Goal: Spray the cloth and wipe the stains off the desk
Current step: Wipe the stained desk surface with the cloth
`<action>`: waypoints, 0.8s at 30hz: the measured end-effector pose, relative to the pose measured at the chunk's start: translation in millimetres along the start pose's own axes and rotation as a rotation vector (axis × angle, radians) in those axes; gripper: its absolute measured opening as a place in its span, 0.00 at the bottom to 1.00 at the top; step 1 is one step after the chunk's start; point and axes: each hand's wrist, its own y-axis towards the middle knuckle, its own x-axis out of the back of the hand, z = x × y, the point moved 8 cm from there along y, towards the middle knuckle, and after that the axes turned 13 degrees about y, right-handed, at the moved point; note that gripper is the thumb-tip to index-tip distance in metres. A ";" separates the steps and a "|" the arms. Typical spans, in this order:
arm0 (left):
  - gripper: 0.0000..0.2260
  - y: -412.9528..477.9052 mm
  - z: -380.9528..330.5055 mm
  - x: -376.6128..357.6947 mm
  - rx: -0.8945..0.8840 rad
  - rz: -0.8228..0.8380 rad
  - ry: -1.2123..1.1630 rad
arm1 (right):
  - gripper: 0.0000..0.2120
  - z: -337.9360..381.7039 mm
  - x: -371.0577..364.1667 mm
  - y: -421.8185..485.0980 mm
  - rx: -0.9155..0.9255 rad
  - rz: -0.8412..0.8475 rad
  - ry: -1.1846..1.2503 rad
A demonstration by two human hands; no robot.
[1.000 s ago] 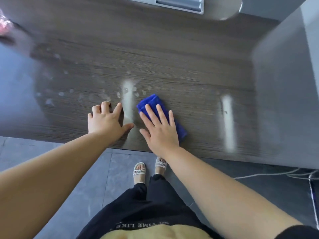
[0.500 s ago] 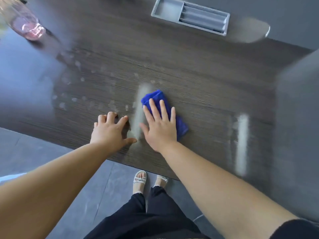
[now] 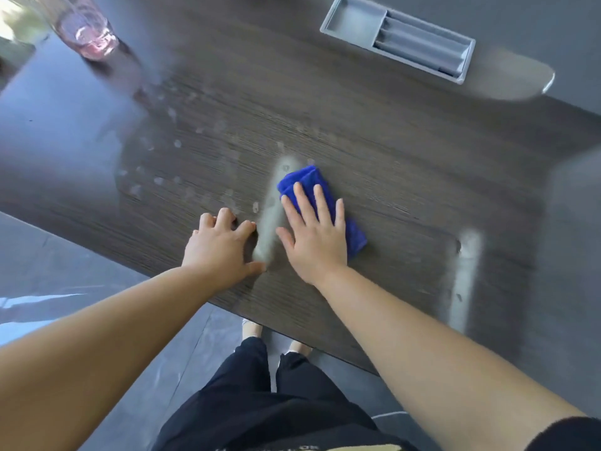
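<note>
A folded blue cloth (image 3: 304,180) lies on the dark wood-grain desk (image 3: 390,164), near its front edge. My right hand (image 3: 313,237) presses flat on the cloth with straight, spread fingers. My left hand (image 3: 221,247) rests on the desk just left of it, fingertips bent against the surface, holding nothing. Pale stain spots (image 3: 177,144) are scattered over the desk to the left of the cloth. A clear spray bottle with pink liquid (image 3: 83,27) stands at the far left corner, blurred.
A grey recessed tray (image 3: 400,37) is set into the desk's far side. Two bright light streaks (image 3: 463,278) reflect off the desk. A grey wall or panel (image 3: 579,255) borders the desk on the right. Grey tiled floor and my legs lie below the front edge.
The view has tilted, bringing the spray bottle and grey tray further into view. My right hand and the cloth stay in about the same spot on the desk; my left hand stays beside them.
</note>
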 end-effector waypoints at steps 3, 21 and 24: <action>0.28 11.2 9.3 17.4 0.017 -0.023 -0.088 | 0.24 -6.0 -1.7 -11.1 0.353 0.179 -0.025; 0.57 105.4 73.7 39.8 -0.016 0.033 -0.009 | 0.24 -77.2 36.1 92.3 -0.071 0.071 -0.056; 0.57 107.4 72.1 41.6 -0.014 0.051 0.020 | 0.24 -109.4 51.7 115.5 -0.557 -0.084 0.027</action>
